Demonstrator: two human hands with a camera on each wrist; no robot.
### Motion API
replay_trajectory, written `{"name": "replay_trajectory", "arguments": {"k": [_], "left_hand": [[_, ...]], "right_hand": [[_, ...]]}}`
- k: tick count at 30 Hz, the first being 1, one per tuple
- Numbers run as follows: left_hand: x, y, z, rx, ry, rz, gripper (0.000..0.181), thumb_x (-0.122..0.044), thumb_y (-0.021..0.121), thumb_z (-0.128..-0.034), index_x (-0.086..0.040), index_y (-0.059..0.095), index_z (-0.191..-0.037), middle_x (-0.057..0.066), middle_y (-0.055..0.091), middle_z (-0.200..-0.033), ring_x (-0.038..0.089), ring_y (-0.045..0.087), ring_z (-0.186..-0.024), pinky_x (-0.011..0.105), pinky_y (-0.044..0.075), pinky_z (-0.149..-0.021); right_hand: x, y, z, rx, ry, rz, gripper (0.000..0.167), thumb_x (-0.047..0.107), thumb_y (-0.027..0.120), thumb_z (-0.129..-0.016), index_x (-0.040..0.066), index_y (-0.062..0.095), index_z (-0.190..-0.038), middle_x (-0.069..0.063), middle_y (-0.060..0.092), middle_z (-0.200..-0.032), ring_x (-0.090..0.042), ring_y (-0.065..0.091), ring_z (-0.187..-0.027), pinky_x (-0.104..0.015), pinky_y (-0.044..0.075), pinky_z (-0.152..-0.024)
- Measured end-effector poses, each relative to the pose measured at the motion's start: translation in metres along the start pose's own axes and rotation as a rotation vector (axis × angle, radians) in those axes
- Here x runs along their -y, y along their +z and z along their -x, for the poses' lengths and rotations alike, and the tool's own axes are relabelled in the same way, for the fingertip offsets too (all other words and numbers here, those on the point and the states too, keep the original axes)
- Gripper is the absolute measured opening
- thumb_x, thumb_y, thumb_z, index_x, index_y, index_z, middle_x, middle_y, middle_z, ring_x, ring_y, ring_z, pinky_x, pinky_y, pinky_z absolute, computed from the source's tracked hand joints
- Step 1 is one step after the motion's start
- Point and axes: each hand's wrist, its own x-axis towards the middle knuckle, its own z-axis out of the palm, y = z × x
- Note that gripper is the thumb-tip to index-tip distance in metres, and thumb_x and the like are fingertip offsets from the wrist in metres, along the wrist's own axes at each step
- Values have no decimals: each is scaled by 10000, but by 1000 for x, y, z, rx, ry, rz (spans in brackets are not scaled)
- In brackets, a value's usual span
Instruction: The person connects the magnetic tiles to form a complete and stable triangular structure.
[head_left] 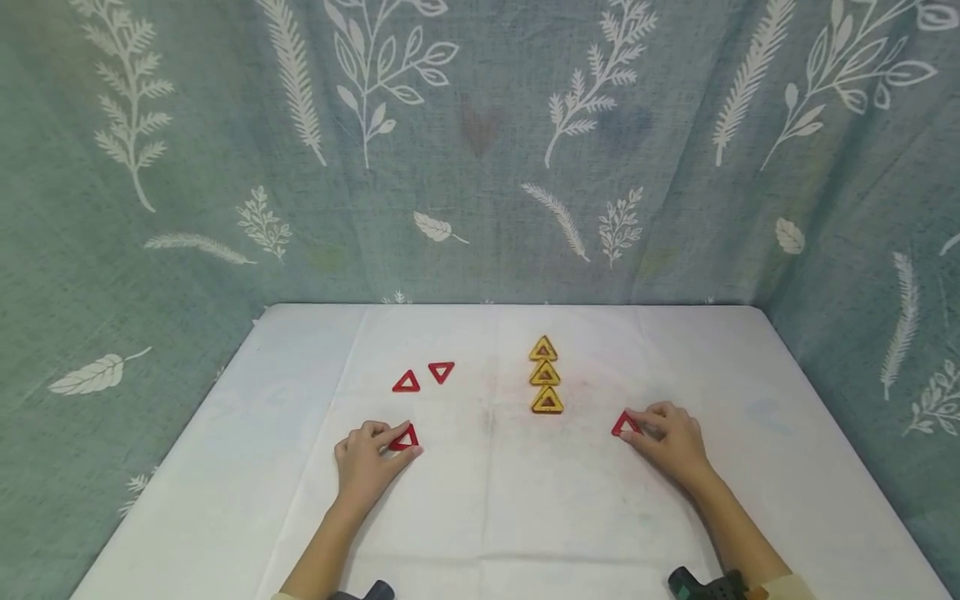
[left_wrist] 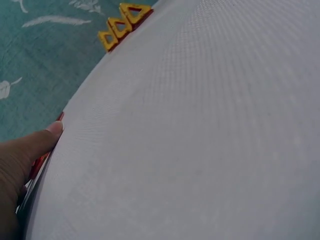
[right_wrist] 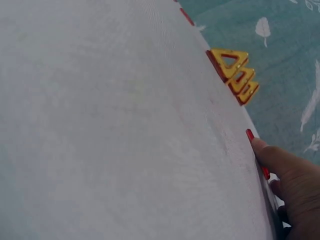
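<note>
My left hand [head_left: 365, 467] grips a red triangular ring [head_left: 414, 436] by its edges, between thumb and fingers, at the table's left side. On the right, my right hand [head_left: 675, 446] pinches another red triangular ring [head_left: 618, 424] at its right part; the fingers hide some of it. Both rings are at the white tabletop. In the wrist views only the left thumb [left_wrist: 37, 144] and part of the right hand [right_wrist: 300, 192] show, with slivers of red beside them. Beyond the hands, two loose red triangular rings lie left of centre, one pointing away [head_left: 407, 389], one pointing nearer [head_left: 441, 365].
Three yellow triangular rings [head_left: 547, 410] form a column right of the table's middle, red showing beneath them in the right wrist view. The white-covered table [head_left: 525, 500] meets a green leaf-patterned curtain [head_left: 480, 208] at the back and sides.
</note>
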Motion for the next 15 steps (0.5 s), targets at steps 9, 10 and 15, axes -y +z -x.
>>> {"name": "replay_trajectory", "arguments": {"k": [9, 10, 15], "left_hand": [[-10, 7, 3, 19, 30, 16, 511, -350, 802, -725, -164, 677, -1185, 71, 547, -1017, 260, 482, -985, 507, 196, -943], [-12, 8, 4, 27, 38, 23, 510, -353, 801, -726, -168, 678, -1185, 64, 545, -1016, 256, 482, -985, 502, 195, -941], [-23, 13, 7, 28, 65, 44, 500, -356, 810, -713, -183, 691, -1167, 30, 544, -995, 228, 479, -961, 479, 194, -939]], "right_hand": [[8, 9, 8, 18, -60, 4, 380, 248, 820, -687, 78, 745, -1019, -70, 588, -924, -247, 507, -858, -400, 324, -731], [9, 9, 8, 24, -62, 9, 375, 257, 817, -691, 87, 747, -1018, -61, 583, -921, -240, 503, -857, -398, 322, -732], [15, 13, 11, 32, -108, 18, 356, 259, 816, -690, 101, 753, -1003, -44, 577, -909, -221, 495, -841, -390, 317, -725]]}}
